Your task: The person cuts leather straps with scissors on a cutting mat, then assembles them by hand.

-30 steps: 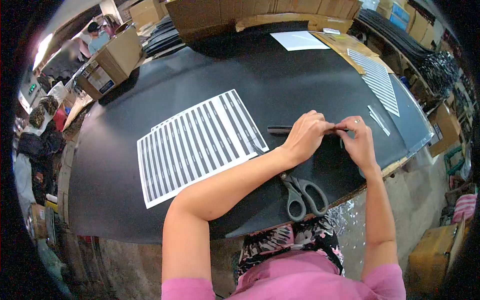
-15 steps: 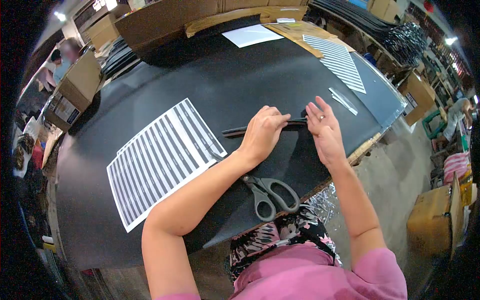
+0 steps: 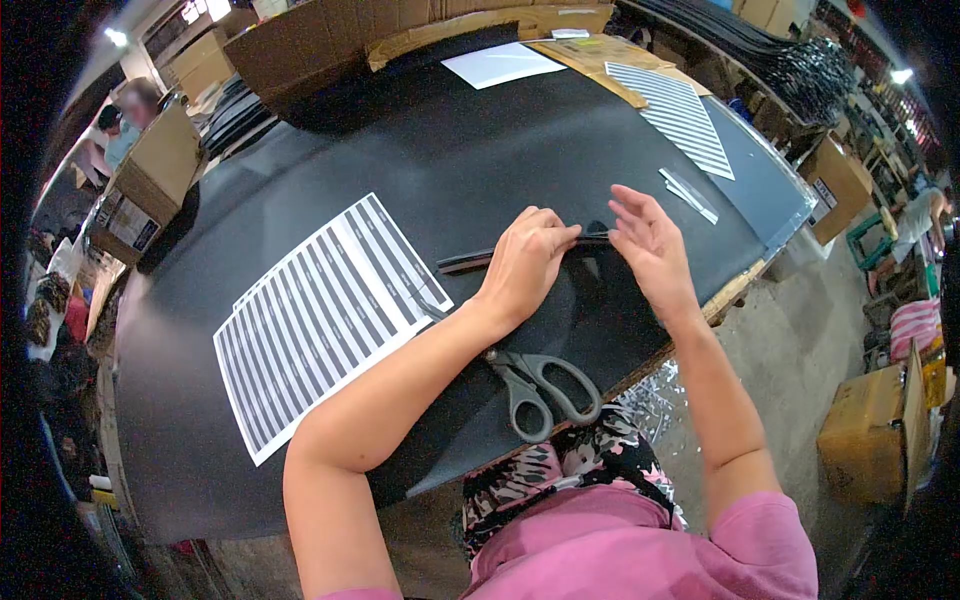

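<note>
A thin bundle of dark strips is pinched in my left hand, just above the black tabletop. Its far end sticks out to the right, past my left fingertips. There my right hand is held with its fingers stretched out and apart, the thumb right at the strip ends. Grey-handled scissors lie below my left hand, partly hidden by my forearm. Sheets printed with black and white stripes lie to the left, beside my left forearm.
Narrow white strips and another striped sheet lie at the right of the black table. A white sheet lies at the back near cardboard. Cardboard boxes stand on the floor at right. Paper scraps lie below the edge.
My right hand has turned, its palm now less exposed and its thumb closer to the strip ends. My left hand keeps its pinch on the strips, which have shifted slightly.
</note>
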Demonstrator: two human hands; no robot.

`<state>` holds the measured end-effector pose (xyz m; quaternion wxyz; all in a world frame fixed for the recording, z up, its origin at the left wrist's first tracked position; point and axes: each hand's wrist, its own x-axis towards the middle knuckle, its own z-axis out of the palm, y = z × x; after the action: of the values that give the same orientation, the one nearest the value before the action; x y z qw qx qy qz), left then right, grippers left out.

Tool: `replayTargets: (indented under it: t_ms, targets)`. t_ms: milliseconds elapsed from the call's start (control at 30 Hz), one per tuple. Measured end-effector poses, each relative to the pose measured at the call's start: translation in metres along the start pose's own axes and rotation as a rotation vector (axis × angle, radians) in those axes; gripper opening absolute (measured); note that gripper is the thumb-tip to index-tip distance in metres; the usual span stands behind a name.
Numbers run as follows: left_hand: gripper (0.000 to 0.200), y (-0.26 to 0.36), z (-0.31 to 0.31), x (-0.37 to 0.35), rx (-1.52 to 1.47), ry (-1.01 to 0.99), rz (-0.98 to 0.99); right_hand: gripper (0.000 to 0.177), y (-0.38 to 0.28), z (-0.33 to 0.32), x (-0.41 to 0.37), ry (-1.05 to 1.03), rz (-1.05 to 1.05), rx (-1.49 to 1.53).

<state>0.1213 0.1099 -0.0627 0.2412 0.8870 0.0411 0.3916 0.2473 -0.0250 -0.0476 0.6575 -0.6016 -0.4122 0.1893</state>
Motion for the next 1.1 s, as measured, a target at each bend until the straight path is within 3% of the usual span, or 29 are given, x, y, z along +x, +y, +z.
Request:
replayTargets:
  t_ms: [33, 67, 133, 233, 367, 433, 1100]
  targets:
    - [0.02, -0.001, 0.0, 0.0, -0.004, -0.002, -0.001, 0.049, -0.005, -0.003, 0.002, -0.036, -0.066, -0.273]
    - [0.021, -0.001, 0.0, -0.001, -0.007, -0.004, -0.001, 0.049, -0.007, -0.006, 0.005, -0.036, -0.065, -0.273]
    - [0.022, 0.0, -0.001, 0.0, -0.009, -0.011, -0.003, 0.034, -0.01, -0.011, 0.01, -0.157, -0.235, -0.62]
    - [0.023, -0.001, -0.001, 0.0, -0.007, -0.016, -0.004, 0.02, -0.011, -0.009, 0.017, -0.185, -0.302, -0.679]
    - [0.023, -0.003, -0.003, 0.002, -0.002, -0.009, -0.019, 0.014, -0.012, -0.012, 0.027, -0.239, -0.186, -0.665]
    - [0.023, -0.008, -0.009, 0.003, 0.014, 0.0, -0.027, 0.01, -0.01, -0.018, 0.03, -0.205, -0.278, -0.674]
    - [0.023, -0.009, -0.017, 0.009, -0.024, -0.091, -0.054, 0.007, 0.005, -0.031, 0.026, -0.17, -0.393, -0.614]
